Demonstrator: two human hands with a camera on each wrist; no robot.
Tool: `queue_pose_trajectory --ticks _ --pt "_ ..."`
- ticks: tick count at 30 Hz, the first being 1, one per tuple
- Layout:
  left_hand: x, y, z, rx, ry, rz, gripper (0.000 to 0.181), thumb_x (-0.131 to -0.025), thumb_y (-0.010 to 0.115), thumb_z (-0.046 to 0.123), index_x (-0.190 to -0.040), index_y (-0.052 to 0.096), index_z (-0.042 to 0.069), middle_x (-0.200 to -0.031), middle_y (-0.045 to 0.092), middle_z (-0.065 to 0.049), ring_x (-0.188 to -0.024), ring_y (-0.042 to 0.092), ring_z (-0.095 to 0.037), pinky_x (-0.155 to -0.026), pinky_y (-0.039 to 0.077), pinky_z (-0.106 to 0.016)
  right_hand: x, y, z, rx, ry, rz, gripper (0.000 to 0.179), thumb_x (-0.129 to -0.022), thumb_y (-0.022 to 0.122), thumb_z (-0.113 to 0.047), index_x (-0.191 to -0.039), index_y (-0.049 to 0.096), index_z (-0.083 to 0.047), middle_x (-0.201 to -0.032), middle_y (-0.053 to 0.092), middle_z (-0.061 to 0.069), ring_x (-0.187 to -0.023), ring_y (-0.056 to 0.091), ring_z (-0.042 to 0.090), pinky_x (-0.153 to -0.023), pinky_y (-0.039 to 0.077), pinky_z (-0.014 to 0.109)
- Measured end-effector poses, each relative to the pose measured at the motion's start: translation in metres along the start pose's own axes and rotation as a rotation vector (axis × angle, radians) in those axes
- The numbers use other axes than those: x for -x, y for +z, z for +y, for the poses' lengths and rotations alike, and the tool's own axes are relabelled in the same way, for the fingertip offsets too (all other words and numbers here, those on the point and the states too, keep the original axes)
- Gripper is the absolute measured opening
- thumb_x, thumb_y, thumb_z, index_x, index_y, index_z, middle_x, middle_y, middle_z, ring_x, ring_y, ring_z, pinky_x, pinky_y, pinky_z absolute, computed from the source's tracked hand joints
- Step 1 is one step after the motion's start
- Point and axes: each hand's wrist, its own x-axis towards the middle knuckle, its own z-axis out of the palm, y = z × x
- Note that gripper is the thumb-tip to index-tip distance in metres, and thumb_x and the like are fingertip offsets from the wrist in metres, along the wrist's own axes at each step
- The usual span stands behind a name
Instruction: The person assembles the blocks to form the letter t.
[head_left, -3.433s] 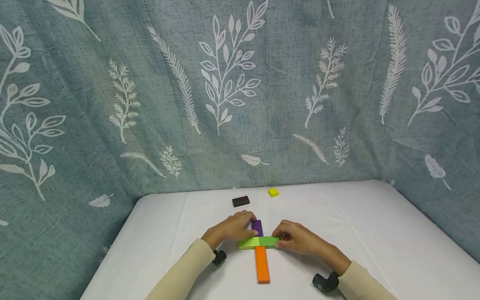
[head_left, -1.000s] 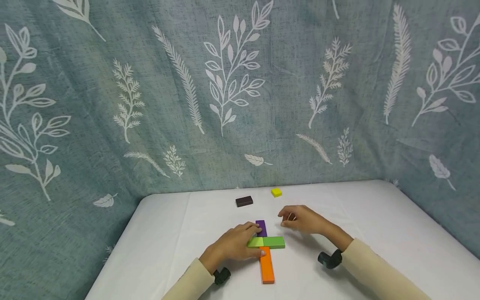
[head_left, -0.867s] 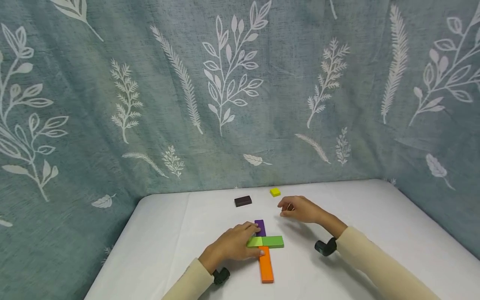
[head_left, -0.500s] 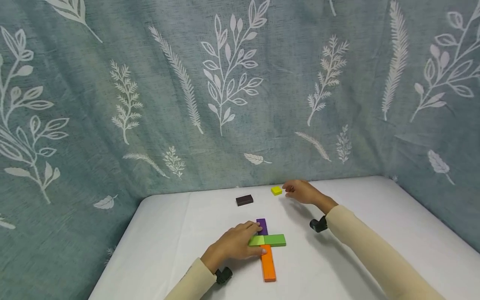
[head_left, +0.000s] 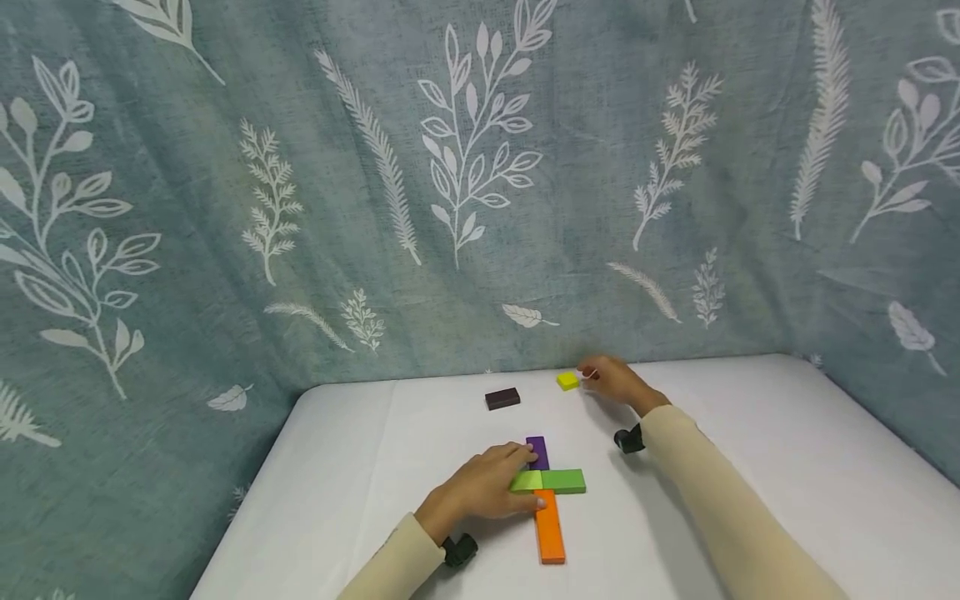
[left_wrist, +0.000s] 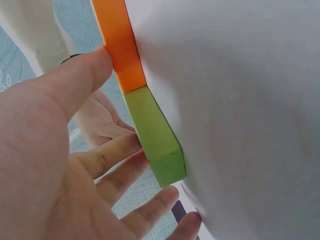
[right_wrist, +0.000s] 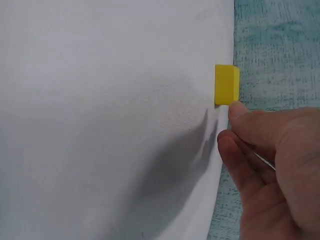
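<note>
Your right hand [head_left: 613, 379], loose and pinching nothing beside the yellow block [head_left: 567, 381], seems at pickup, needing a pinch, your left hand [head_left: 483, 483] spread.

right hand [head_left: 615, 383] off the darker green block [head_left: 563, 481], now beside the yellow block [head_left: 567, 381]

My head view looks forward and down over the left hand [head_left: 483, 483] and right hand [head_left: 615, 382] from behind. Each wrist view looks close along its hand; with the head, left shares the orange block [head_left: 550, 531], right the yellow block [head_left: 567, 381].
</note>
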Motion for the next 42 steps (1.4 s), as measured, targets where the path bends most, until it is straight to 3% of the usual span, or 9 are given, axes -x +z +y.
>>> queue_pose_trajectory --ticks 3,9,20,26,36,42 --pt "-0.003 -0.001 0.001 -0.009 0.000 0.014 0.074 -0.090 0.063 0.062 -0.149 0.044 0.022 -0.153 0.045 0.000 -0.140 0.045 -0.023 -0.114 0.040 -0.047 -0.006 0.000 0.003 0.000 0.002 0.015 0.030 -0.095 0.063 -0.002 -0.123 0.063 0.008 -0.119 0.066 0.027 -0.111 0.064 0.041 -0.097 0.052 0.053" --pt "-0.005 -0.003 0.002 0.018 -0.021 0.003 0.074 -0.090 0.063 0.062 -0.150 0.044 0.023 -0.154 0.045 0.001 -0.141 0.044 -0.022 -0.115 0.039 -0.048 -0.018 0.002 0.005 0.027 0.033 -0.050 0.040 -0.093 0.067 -0.004 -0.132 0.059 0.004 -0.129 0.062 0.024 -0.117 0.062 0.039 -0.101 0.051 0.051" --pt "-0.008 -0.010 0.003 0.011 -0.002 0.014 0.074 -0.090 0.063 0.061 -0.149 0.044 0.022 -0.154 0.045 0.002 -0.141 0.043 -0.022 -0.115 0.039 -0.047 -0.024 -0.007 0.004 0.031 0.009 -0.054 0.035 -0.091 0.068 0.000 -0.125 0.063 0.006 -0.123 0.064 0.024 -0.112 0.063 0.038 -0.099 0.051 0.052" --pt "-0.005 -0.006 0.001 0.012 -0.011 0.004 0.072 -0.090 0.064 0.061 -0.148 0.044 0.024 -0.152 0.046 0.003 -0.140 0.044 -0.021 -0.114 0.040 -0.047 -0.023 0.002 0.001 0.003 0.010 -0.050 0.033 -0.092 0.068 -0.001 -0.125 0.065 0.003 -0.122 0.065 0.022 -0.110 0.063 0.036 -0.098 0.052 0.050" --pt "-0.001 0.000 -0.002 -0.007 -0.005 0.005 0.074 -0.090 0.063 0.062 -0.149 0.044 0.023 -0.152 0.047 0.003 -0.139 0.045 -0.021 -0.112 0.042 -0.046 -0.019 0.010 -0.005 0.036 0.067 -0.057 0.032 -0.093 0.068 -0.002 -0.124 0.066 0.002 -0.118 0.066 0.019 -0.105 0.061 0.030 -0.098 0.050 0.050" --pt "0.002 0.000 -0.004 -0.009 0.019 0.019 0.070 -0.090 0.062 0.062 -0.147 0.045 0.024 -0.149 0.049 0.004 -0.136 0.048 -0.020 -0.110 0.044 -0.045 -0.025 0.012 -0.004 0.070 0.049 -0.072 0.031 -0.091 0.069 -0.003 -0.123 0.068 0.000 -0.116 0.067 0.016 -0.104 0.061 0.028 -0.097 0.050 0.050"
